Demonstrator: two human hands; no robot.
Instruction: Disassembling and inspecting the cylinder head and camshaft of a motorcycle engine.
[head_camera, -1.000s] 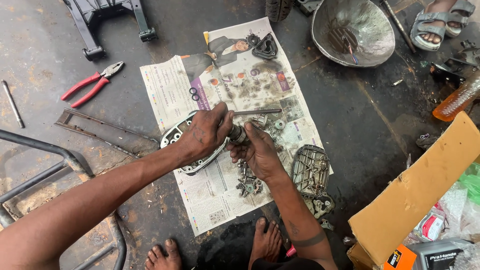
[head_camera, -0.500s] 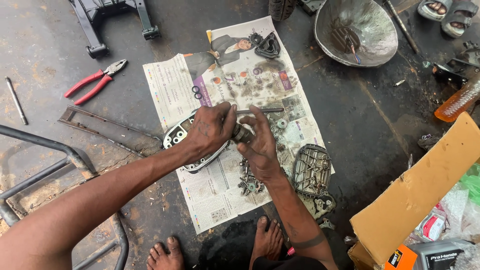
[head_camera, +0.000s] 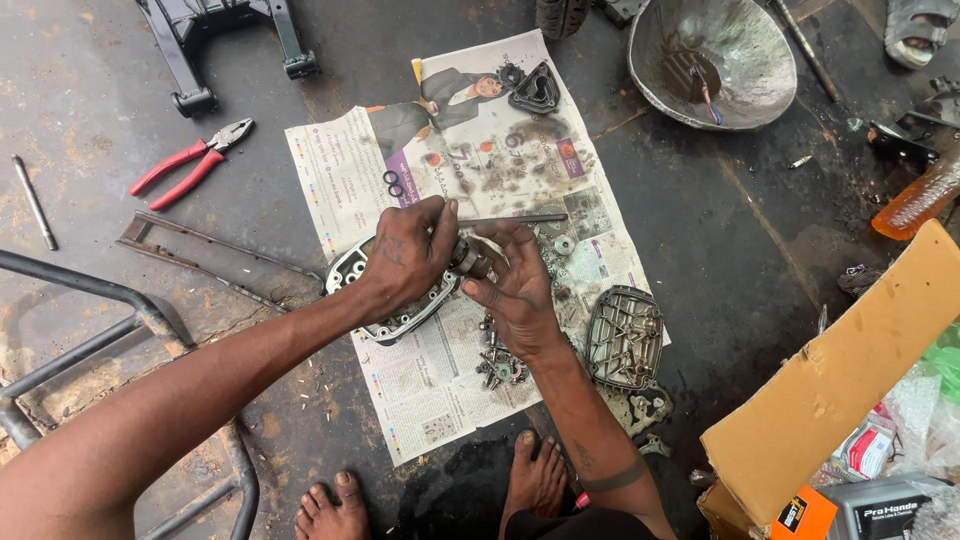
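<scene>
- Dark, oil-stained concrete floor (head_camera: 720, 260), greasy and scuffed, serving as work surface.
- Newspaper (head_camera: 430, 400) spread at centre, smeared with grime, strewn with small bolts (head_camera: 497, 362) and two black rings (head_camera: 392, 183).
- Left hand (head_camera: 405, 258) clenched over a small metal shaft part (head_camera: 470, 258), above a pale engine cover (head_camera: 385, 318) lying on the paper.
- Right hand (head_camera: 520, 290) cupped under the same part, fingers gripping it, just at 3 o'clock of the left.
- Ribbed cover (head_camera: 622, 338) at 4 o'clock of the hands, on the paper's edge.
- Red pliers (head_camera: 185, 165) at 10 o'clock, well apart.
- Metal bowl (head_camera: 712, 60) at 1 o'clock.
- Cardboard box (head_camera: 840, 390) at 4 o'clock, far right.
- Bare feet (head_camera: 535, 480) at 6 o'clock.
</scene>
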